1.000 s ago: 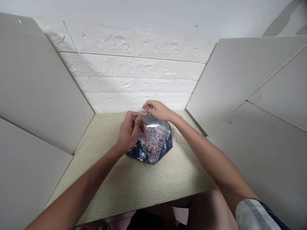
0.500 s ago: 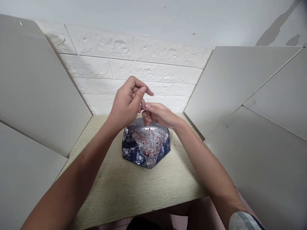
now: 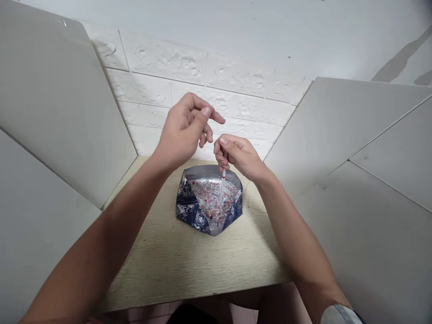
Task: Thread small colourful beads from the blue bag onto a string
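Note:
A foil-lined pouch (image 3: 193, 208) with a dark blue and white pattern sits folded open on the table, and its silver inside is heaped with tiny beads (image 3: 212, 200) in white, pink and red. My right hand (image 3: 236, 155) hangs over the pouch's far rim, pinching a short, thin strand of beads (image 3: 223, 173) between its fingertips. My left hand (image 3: 184, 130) is raised above and to the left of the pouch, fingers apart, with nothing visible in it. Neither hand touches the pouch.
The pouch stands on a pale wood-grain tabletop (image 3: 189, 261). Smooth white panels (image 3: 57, 108) rise at the left and right of it, and a white brick-textured wall (image 3: 202, 85) stands behind. My legs show below the table's near edge.
My hands have separated from their close position above the pouch. The right hand has dropped lower and now shows the bead strand, while the left has moved up and away.

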{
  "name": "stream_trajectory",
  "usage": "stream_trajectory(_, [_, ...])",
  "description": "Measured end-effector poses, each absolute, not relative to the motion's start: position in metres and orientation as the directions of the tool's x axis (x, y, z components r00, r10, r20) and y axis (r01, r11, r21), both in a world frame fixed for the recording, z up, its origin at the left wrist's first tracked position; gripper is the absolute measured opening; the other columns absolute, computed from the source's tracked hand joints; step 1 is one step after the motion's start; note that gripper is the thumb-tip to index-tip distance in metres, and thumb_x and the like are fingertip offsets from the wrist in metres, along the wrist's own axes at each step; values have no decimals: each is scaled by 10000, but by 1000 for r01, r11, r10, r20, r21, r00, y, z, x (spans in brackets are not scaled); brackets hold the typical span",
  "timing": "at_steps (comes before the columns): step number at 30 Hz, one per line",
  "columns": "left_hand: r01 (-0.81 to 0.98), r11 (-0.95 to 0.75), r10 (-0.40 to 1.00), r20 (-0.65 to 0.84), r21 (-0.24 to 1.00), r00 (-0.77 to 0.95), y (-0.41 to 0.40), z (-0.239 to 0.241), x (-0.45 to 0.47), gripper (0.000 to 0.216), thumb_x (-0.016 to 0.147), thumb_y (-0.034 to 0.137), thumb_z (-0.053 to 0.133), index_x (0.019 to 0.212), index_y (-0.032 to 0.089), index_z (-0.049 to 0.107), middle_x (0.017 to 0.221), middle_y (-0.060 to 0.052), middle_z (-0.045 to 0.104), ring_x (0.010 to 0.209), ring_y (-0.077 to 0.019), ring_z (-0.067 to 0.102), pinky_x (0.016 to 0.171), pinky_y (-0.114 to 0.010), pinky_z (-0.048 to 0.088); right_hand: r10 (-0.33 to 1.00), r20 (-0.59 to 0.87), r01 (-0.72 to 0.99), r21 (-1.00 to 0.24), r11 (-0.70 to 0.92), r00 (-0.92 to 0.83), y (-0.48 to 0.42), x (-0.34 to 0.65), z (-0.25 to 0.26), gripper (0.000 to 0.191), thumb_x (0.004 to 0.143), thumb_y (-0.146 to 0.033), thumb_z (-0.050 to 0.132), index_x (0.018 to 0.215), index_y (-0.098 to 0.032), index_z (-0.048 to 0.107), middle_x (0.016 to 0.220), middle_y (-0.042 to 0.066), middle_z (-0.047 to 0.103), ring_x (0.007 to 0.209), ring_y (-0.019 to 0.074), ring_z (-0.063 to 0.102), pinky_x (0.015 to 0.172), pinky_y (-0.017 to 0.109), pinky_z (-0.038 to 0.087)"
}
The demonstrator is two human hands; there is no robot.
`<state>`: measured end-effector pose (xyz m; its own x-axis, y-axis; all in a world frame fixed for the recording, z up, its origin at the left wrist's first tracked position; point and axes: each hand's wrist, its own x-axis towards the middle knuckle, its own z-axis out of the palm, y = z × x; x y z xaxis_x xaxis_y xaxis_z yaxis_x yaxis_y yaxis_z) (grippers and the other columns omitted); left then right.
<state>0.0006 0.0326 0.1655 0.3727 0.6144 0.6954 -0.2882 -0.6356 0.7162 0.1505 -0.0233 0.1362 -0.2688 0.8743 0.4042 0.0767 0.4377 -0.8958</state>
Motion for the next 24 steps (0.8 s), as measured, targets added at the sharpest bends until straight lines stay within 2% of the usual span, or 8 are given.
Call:
stream_trajectory(3, [-420,-526,676,664,739,320,30,176,-4,177,988,174,343,840,184,439,792,24,614,530,-44,581,514,-175,427,877,290,119,-926,358,-383,-22,157,135,265,896,-447,544,828,-193,578,554,-70,370,494,74,367,535,224,446])
stream_trajectory(7, [-629,-327,768,586,705,257,29,190,-16,257,1013,95,220,864,173,415,756,51,568,543,13,511,568,-105,435,846,-12,361,-908,214,-532,-20,171,129,284,869,-438,584,794,-165,593,610,-48,456,510,67,394,509,217,401])
stream_trajectory(9, [-727,-236,802,551,644,228,31,193,-20,275,1030,144,180,903,164,423,844,40,596,644,31,546,684,-90,466,818,-119,444,-878,179,-563,-19,178,127,307,873,-449,572,773,-160,596,582,-51,440,513,72,397,504,216,383])
stream_trajectory(11, [-778,-222,792,574,587,207,35,191,-19,247,1029,151,222,913,158,440,968,18,629,819,19,595,837,-144,491,803,-145,430,-890,149,-579,-19,182,127,347,883,-460,553,696,-167,554,547,-62,376,499,72,367,491,219,354])
stream_trajectory(13, [-709,-277,772,589,649,238,38,186,-15,210,1013,162,306,883,162,471,1015,-1,654,889,-27,619,878,-238,526,817,-79,325,-936,137,-571,-21,182,129,402,891,-468,539,618,-184,454,560,-68,308,481,65,299,450,218,277])
stream_trajectory(17, [-391,-455,728,588,800,354,41,171,-2,101,891,151,549,792,140,567,955,-52,677,652,-80,631,549,-223,535,873,26,211,-966,147,-487,-25,175,137,422,918,-473,485,614,-197,388,596,-69,224,480,67,186,429,236,144])
stream_trajectory(21, [-91,-605,692,579,791,432,44,162,-1,78,824,186,622,768,132,627,577,-4,599,423,-75,515,406,-214,422,920,40,443,-868,225,-390,-27,173,142,408,919,-497,462,664,-180,500,575,-52,324,496,75,274,452,232,220])
stream_trajectory(24, [133,-682,684,565,719,461,42,161,-5,115,848,209,564,756,155,609,536,9,582,402,-77,480,399,-220,362,949,29,680,-691,245,-313,-28,176,143,479,899,-573,442,663,-168,540,568,-35,386,514,82,323,482,239,262])
